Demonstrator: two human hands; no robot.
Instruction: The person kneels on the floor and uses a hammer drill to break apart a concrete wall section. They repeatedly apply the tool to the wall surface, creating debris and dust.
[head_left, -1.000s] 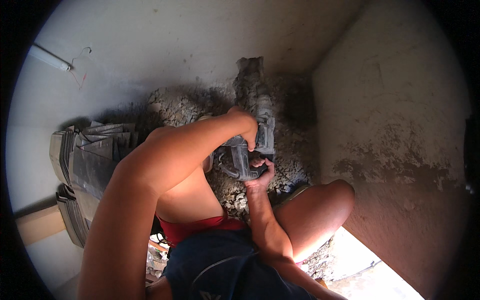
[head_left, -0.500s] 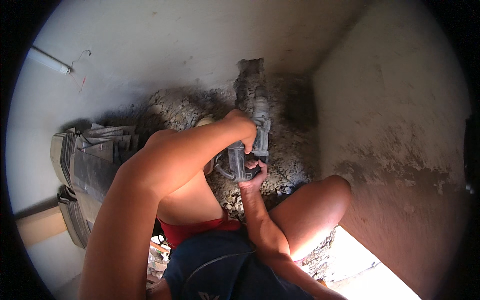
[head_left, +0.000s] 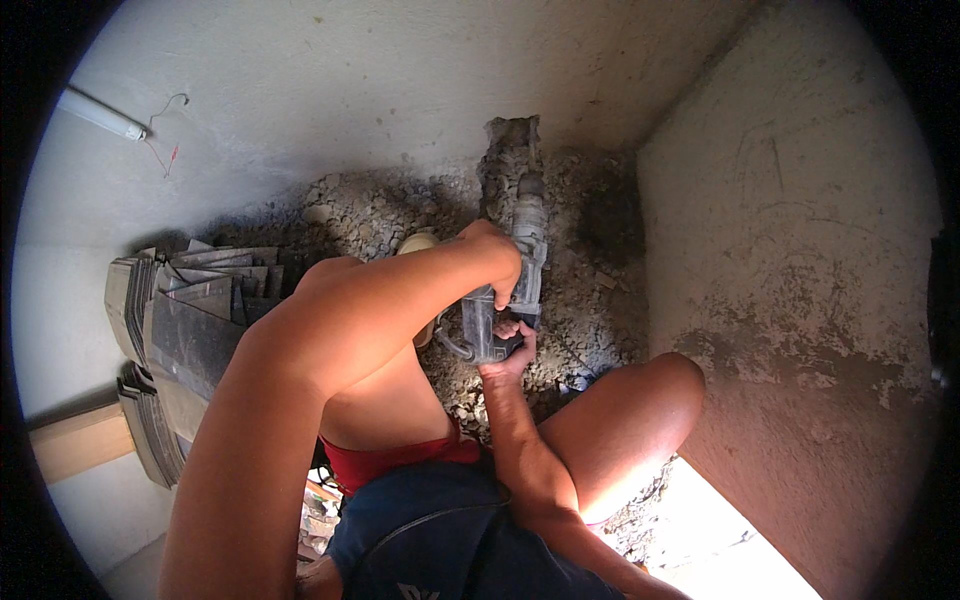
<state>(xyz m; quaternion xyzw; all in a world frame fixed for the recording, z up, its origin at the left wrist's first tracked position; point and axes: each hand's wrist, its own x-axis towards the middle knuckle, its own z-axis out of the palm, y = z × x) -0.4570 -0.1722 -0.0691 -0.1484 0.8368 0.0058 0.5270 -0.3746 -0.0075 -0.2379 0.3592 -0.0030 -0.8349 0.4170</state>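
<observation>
A dust-covered rotary hammer (head_left: 527,270) lies in front of me, its nose pointing away toward a rough notch (head_left: 511,133) broken into the wall. My left hand (head_left: 492,252) is wrapped over its body from the left, with some fingers hidden behind the tool. Around the rear handle, my right hand (head_left: 514,350) is closed, fingers curled through the grip. The bit's tip cannot be made out against the grey rubble (head_left: 390,215) at the wall's foot.
Stacked bent panels or sheets (head_left: 195,330) stand on the left. A side wall (head_left: 780,250) with worn plaster rises close on the right. A tube light (head_left: 105,113) with loose wires hangs at the upper left. My bent knees flank the tool.
The view has shifted slightly, so the scene sits a little farther right. Both hands keep the same hold on the rotary hammer.
</observation>
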